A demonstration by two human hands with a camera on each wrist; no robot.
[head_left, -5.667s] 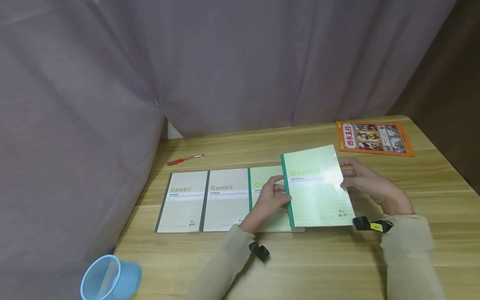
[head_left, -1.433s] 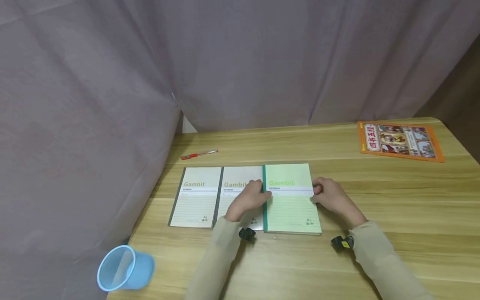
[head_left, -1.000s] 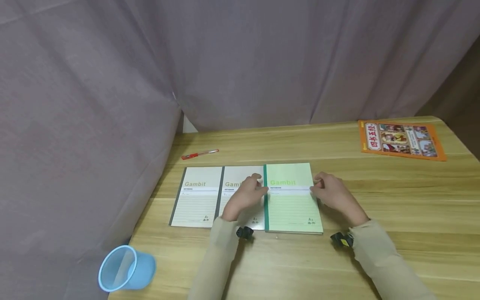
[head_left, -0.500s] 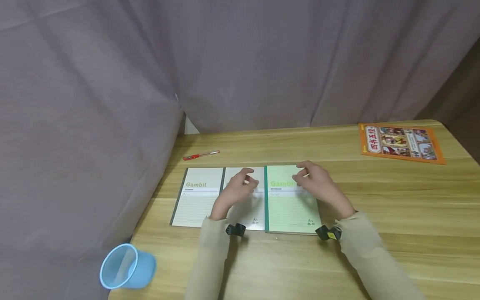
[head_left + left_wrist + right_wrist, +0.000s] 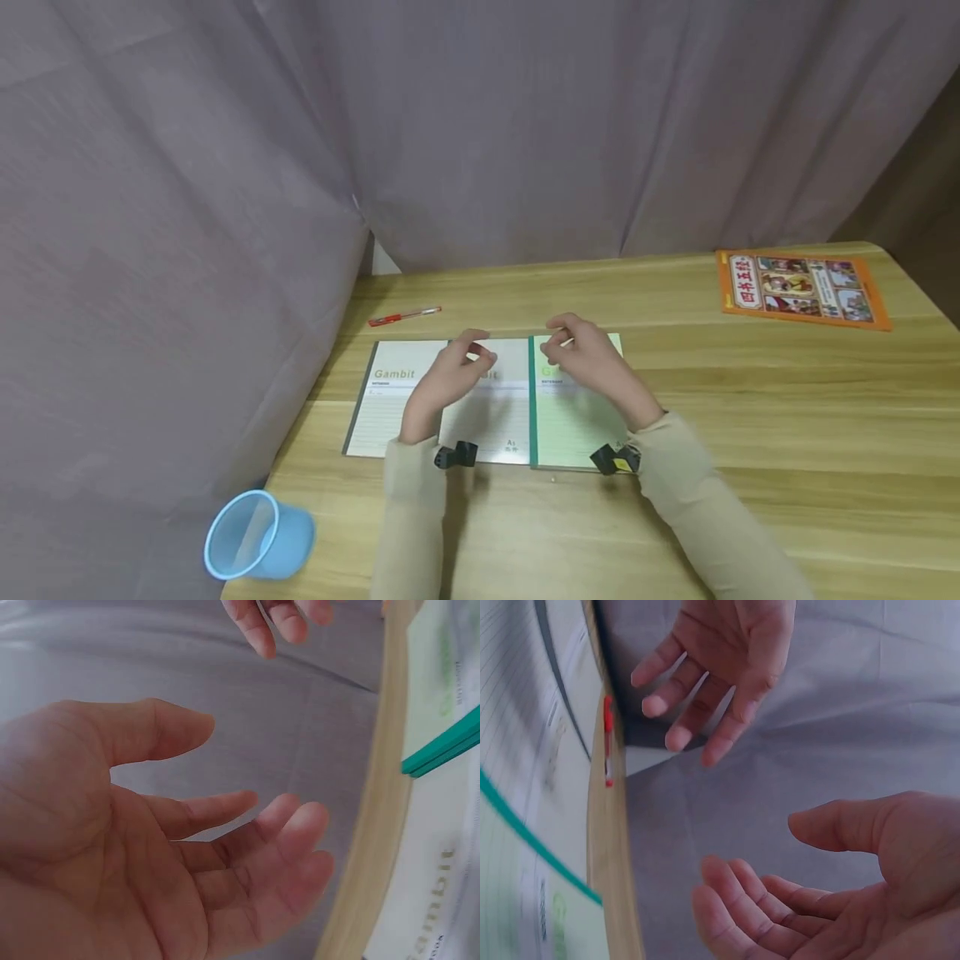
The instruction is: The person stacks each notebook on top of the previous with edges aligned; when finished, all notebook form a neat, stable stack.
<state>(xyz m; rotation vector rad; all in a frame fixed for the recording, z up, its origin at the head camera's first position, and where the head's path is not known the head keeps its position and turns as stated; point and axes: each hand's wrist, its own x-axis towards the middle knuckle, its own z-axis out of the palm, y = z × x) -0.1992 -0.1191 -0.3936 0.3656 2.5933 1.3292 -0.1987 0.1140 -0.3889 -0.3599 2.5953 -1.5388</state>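
Observation:
Three Gambit notebooks lie side by side in the head view: a white one (image 5: 390,425) at the left, a second white one (image 5: 495,425) in the middle, and a green one (image 5: 573,425) at the right with a teal spine. My left hand (image 5: 450,375) hovers above the white pair, partly covering their titles. Over the green notebook hangs my right hand (image 5: 592,360). Both wrist views show bare palms, the left hand (image 5: 150,825) and the right hand (image 5: 840,892), with fingers loosely bent and nothing held.
A red pen (image 5: 405,317) lies behind the notebooks. An orange illustrated book (image 5: 806,289) rests at the table's far right. At the front left stands a light blue bin (image 5: 288,542). Grey curtain (image 5: 495,150) hangs along the back and left edges.
The green notebook, held up earlier over another green one, now lies flat; only one green cover shows. Both hands have let go of its edges, risen and shifted left.

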